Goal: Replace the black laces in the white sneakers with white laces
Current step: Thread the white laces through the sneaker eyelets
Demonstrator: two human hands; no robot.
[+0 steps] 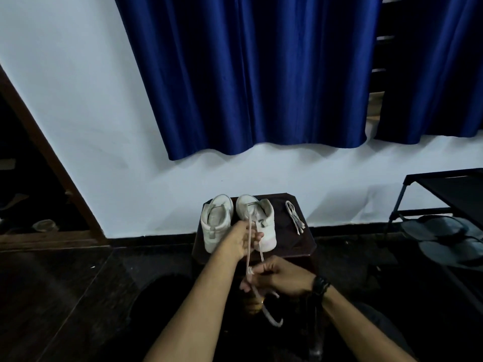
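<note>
1. Step in hand, as I judge it: threading a white lace [249, 246] through the right-hand sneaker [257, 220]; both strands run from its lowest eyelets back toward the person.
2. The right hand [282, 279] has its fingers curled round both strands just short of their free ends, which dangle below it.
3. The left hand [241, 241] lies just beyond the right one, fingers loosely extended against the strands and touching the shoe (whether it pinches them I cannot tell).
4. The other sneaker [215, 223] sits left of that hand; a spare lace [294, 216] lies to its right on the stool [303, 244].
5. Next move likely calls for evening the ends, then crossing them to the next eyelets.
</note>
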